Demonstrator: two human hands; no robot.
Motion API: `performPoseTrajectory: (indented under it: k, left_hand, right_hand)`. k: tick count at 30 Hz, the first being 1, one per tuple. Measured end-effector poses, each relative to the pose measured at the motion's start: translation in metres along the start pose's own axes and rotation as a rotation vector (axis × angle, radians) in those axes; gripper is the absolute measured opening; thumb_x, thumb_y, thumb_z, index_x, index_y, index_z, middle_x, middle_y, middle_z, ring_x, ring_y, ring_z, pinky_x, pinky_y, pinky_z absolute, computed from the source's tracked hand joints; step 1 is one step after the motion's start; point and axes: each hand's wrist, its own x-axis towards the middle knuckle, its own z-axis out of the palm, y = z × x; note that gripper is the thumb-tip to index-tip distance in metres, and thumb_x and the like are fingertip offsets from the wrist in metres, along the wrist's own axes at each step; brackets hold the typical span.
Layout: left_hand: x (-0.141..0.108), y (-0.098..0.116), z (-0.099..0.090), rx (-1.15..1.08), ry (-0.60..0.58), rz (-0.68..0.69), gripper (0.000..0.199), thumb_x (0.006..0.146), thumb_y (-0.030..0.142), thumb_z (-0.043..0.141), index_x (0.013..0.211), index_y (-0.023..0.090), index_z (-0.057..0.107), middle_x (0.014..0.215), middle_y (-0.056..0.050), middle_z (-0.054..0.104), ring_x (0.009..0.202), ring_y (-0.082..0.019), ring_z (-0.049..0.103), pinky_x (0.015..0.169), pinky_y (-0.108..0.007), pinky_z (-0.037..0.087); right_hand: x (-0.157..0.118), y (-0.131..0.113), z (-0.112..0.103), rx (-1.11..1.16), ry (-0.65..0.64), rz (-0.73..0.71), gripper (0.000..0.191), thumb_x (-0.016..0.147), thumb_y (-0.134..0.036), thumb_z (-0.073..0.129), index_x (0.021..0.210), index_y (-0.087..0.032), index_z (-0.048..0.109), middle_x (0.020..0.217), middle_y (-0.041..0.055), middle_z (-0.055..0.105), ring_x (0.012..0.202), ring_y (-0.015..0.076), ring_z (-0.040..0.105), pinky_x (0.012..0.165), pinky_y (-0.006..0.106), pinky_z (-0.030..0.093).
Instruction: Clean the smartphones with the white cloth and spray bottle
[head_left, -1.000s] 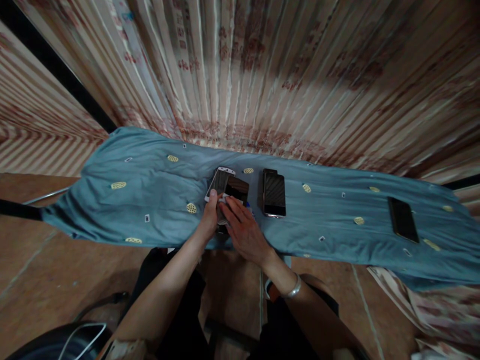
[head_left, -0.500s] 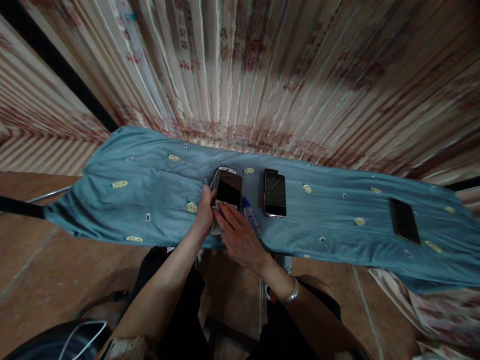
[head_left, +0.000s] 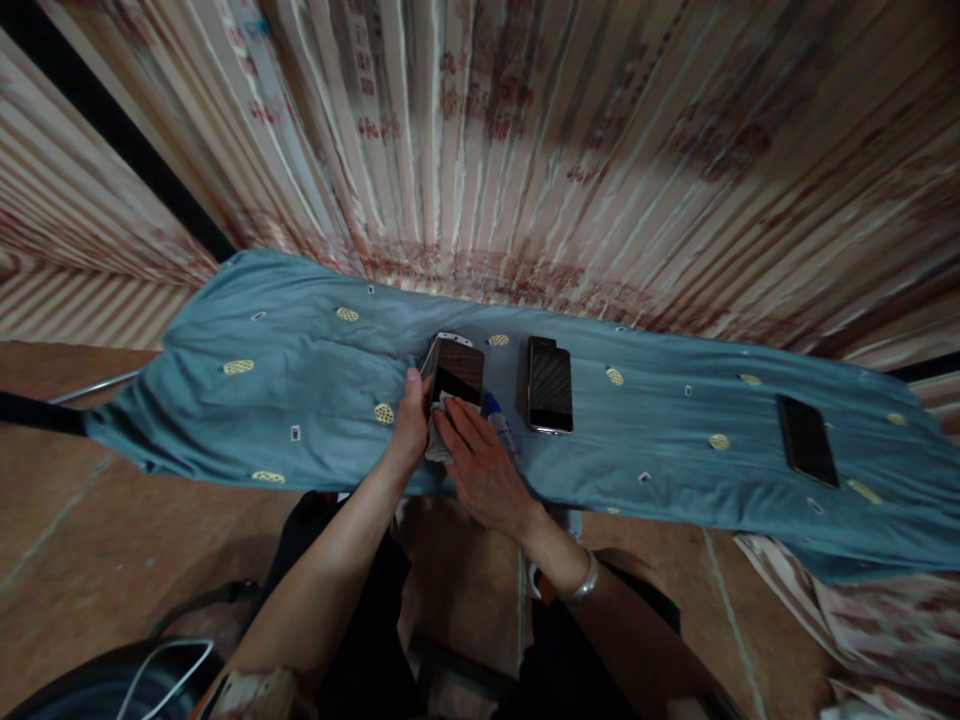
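A smartphone with a dark screen and a pale top edge lies in front of me on the blue cloth. My left hand grips its left side, thumb along the edge. Beneath the fingers of my right hand is a crumpled pale wiping cloth, pressed against the lower part of the screen. Just right of the phone lies a small clear bottle with a blue cap, partly covered by my right hand.
Two stacked phones lie right of the bottle, and another dark phone rests far right. The patterned blue cloth covers a long narrow surface. A pleated curtain hangs behind it. Black poles stand at the left.
My right hand has shifted slightly up the phone screen with the wiping cloth, and more of the cloth shows. My left hand keeps its hold on the phone.
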Motion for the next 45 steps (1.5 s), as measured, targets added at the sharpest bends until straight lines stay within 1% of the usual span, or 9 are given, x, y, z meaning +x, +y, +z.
performPoseTrajectory:
  k: [4,10,14,21,26,31,34,38,45]
  left_hand:
    - [0.000,0.002,-0.001,-0.001,-0.018,0.000,0.065,0.098,0.064,0.036,0.116,0.014,0.074,0.093,-0.008,0.080,0.102,-0.028,0.073,0.085,-0.036,0.060]
    - [-0.003,-0.004,0.005,-0.046,-0.048,-0.062,0.064,0.096,0.066,0.042,0.116,0.014,0.074,0.093,-0.009,0.080,0.099,-0.028,0.075,0.084,-0.036,0.060]
    - [-0.004,-0.003,0.009,-0.075,-0.075,-0.088,0.063,0.098,0.064,0.040,0.120,0.015,0.073,0.094,-0.010,0.080,0.099,-0.029,0.075,0.084,-0.036,0.060]
    - [-0.002,0.007,0.003,-0.096,-0.038,-0.079,0.069,0.099,0.066,0.034,0.121,0.013,0.071,0.095,-0.011,0.080,0.092,-0.028,0.076,0.080,-0.038,0.061]
    - [-0.003,0.006,0.002,-0.101,-0.050,-0.068,0.068,0.097,0.067,0.038,0.121,0.013,0.072,0.095,-0.011,0.080,0.090,-0.028,0.076,0.079,-0.037,0.060]
    - [-0.005,0.001,0.011,-0.109,-0.072,-0.087,0.062,0.101,0.059,0.035,0.124,0.015,0.072,0.097,-0.009,0.080,0.097,-0.027,0.075,0.083,-0.036,0.060]
    - [-0.006,0.001,0.015,-0.119,-0.073,-0.102,0.063,0.103,0.057,0.030,0.125,0.015,0.071,0.097,-0.010,0.080,0.099,-0.027,0.075,0.084,-0.036,0.060]
    - [-0.005,0.005,0.012,-0.103,-0.051,-0.100,0.066,0.102,0.059,0.029,0.127,0.014,0.070,0.096,-0.010,0.080,0.098,-0.028,0.075,0.082,-0.037,0.060]
    - [-0.003,0.011,0.001,-0.065,0.044,-0.025,0.068,0.099,0.066,0.031,0.119,0.015,0.072,0.090,-0.009,0.080,0.092,-0.028,0.075,0.079,-0.037,0.061]
  right_hand:
    - [-0.002,0.000,0.001,-0.013,-0.001,-0.018,0.063,0.097,-0.015,0.053,0.156,-0.007,0.036,0.161,0.0211,0.041,0.157,0.0282,0.026,0.125,0.049,0.035]
    - [-0.001,0.021,-0.003,-0.026,0.057,0.058,0.062,0.100,-0.015,0.044,0.160,-0.011,0.030,0.162,0.0182,0.040,0.156,0.0262,0.027,0.126,0.051,0.035]
    - [0.000,0.031,-0.004,-0.014,0.113,0.089,0.060,0.102,-0.017,0.038,0.161,-0.013,0.029,0.162,0.0175,0.041,0.156,0.0251,0.029,0.125,0.051,0.035]
    - [-0.005,0.018,0.002,-0.030,0.120,0.013,0.055,0.100,-0.013,0.040,0.154,-0.003,0.039,0.158,0.0231,0.044,0.156,0.0264,0.027,0.124,0.049,0.036]
    - [-0.008,0.015,0.003,-0.031,0.109,0.015,0.054,0.102,-0.015,0.040,0.155,-0.006,0.039,0.158,0.0211,0.045,0.156,0.0257,0.028,0.124,0.049,0.038]
    - [-0.006,0.031,-0.002,-0.012,0.146,0.086,0.057,0.103,-0.018,0.038,0.160,-0.014,0.032,0.161,0.0165,0.043,0.155,0.0247,0.030,0.125,0.050,0.036]
    - [-0.005,0.036,-0.004,-0.016,0.158,0.113,0.058,0.104,-0.019,0.037,0.161,-0.015,0.030,0.162,0.0154,0.042,0.155,0.0242,0.030,0.124,0.049,0.037]
    - [-0.005,0.029,-0.002,-0.012,0.140,0.096,0.058,0.103,-0.017,0.038,0.160,-0.012,0.031,0.161,0.0174,0.042,0.156,0.0247,0.029,0.125,0.049,0.036]
    - [-0.008,0.007,0.001,-0.027,0.008,0.052,0.061,0.100,-0.015,0.043,0.159,-0.010,0.032,0.162,0.0184,0.041,0.157,0.0249,0.026,0.125,0.050,0.035]
